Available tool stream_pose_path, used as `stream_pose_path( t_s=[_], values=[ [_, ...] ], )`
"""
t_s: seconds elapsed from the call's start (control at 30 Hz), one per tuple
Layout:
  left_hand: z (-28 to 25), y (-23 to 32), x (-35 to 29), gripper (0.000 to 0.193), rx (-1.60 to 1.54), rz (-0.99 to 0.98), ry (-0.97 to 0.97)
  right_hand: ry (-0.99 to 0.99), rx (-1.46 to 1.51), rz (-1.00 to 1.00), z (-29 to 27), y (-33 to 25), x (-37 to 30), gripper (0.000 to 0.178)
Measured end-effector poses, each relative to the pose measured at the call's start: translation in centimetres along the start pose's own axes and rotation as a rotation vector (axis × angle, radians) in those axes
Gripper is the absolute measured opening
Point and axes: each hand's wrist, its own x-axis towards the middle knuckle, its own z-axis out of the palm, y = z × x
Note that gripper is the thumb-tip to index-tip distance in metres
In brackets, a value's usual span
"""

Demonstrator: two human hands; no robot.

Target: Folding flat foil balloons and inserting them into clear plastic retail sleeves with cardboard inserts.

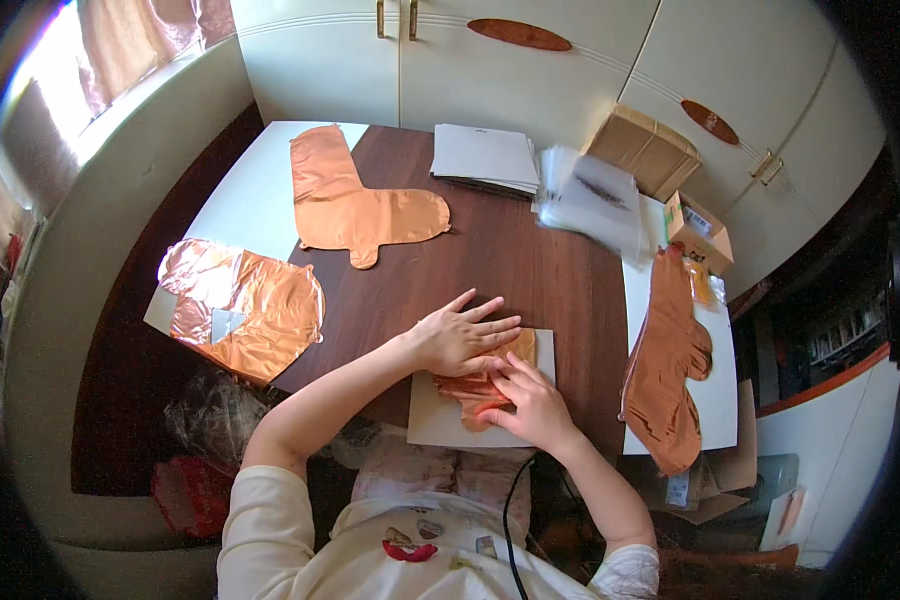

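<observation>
A folded copper-coloured foil balloon (460, 388) lies on a white card (433, 425) at the table's near edge, in front of me. My left hand (457, 338) rests flat across its upper part, fingers spread and pointing right. Lower down, my right hand (538, 405) presses on the same foil. Its thumb reaches along the lower end, and its fingers lie apart from the thumb, close to the left hand's fingers. Both hands are open, and together they hide much of the foil.
Flat copper foil balloons lie at the back left (330, 200), on the left (280, 310) and on the right (670, 370). A stack of white cards (483, 158), clear plastic sleeves (595, 200), a cardboard box (645, 150) and a small open box (698, 230) stand at the back.
</observation>
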Motion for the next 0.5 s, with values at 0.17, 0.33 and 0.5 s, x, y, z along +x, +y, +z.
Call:
stream_pose_path(
  t_s=[0.17, 0.33, 0.5],
  values=[
    [0.2, -0.3, 0.1, 0.060, -0.008, -0.002, -0.023, 0.081, 0.073, 0.048, -0.2, -0.6, 1.2, 0.038],
    [0.3, -0.3, 0.2, 0.058, -0.040, -0.011, -0.040, 0.137, 0.072, 0.108, -0.1, -0.8, 1.8, 0.022],
    [0.3, -0.3, 0.2, 0.057, -0.055, -0.023, -0.021, 0.363, -0.431, -0.286, -0.3, -0.8, 2.2, 0.008]
  ],
)
